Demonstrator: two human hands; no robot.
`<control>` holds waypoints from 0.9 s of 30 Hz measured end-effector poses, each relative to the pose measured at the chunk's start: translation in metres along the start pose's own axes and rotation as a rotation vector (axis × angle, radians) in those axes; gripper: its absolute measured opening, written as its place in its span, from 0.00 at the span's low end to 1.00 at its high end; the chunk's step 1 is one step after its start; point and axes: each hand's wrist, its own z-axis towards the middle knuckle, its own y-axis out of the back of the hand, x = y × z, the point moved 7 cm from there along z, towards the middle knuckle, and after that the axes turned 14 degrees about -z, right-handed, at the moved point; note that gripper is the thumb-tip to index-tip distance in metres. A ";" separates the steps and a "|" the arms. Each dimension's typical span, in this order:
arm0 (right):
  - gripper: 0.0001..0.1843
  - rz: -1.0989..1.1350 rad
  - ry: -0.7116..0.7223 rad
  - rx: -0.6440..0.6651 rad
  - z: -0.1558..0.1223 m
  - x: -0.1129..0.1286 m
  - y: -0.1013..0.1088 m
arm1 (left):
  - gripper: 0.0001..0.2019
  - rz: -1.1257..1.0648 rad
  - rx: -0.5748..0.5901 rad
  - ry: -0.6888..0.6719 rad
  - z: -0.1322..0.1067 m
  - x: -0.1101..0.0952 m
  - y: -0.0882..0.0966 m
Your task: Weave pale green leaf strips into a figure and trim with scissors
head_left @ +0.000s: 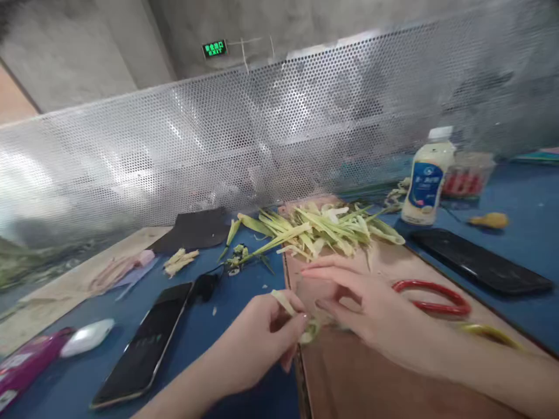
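Your left hand (273,331) pinches a pale strip (283,302) between thumb and fingers, one end standing above the knuckles and a greenish curl (309,333) showing below the thumb; that light grip probably suits something so thin and limp. Your right hand (371,299) hovers opposite, fingers loosely spread and thumb apart, with no visible hold on anything; blur hides whether it touches the pale bits beneath. Both hands are at the near side of the husks (323,230), heaped on the far end of the board (358,372), perhaps so that they stay within reach while the nearer part is left for handling. The red loop (432,297) lies just beside your right wrist, the phone (148,343) off to your left on the blue table (231,305).
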 end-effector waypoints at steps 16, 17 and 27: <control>0.16 0.333 -0.187 0.103 -0.001 -0.009 -0.007 | 0.13 -0.290 -0.107 0.074 0.007 0.005 0.006; 0.14 0.343 -0.176 0.154 -0.001 -0.009 -0.010 | 0.13 -0.312 -0.125 0.078 0.007 0.005 0.008; 0.10 0.223 -0.079 0.287 0.000 -0.012 -0.032 | 0.14 -0.333 -0.148 0.078 0.008 0.007 0.009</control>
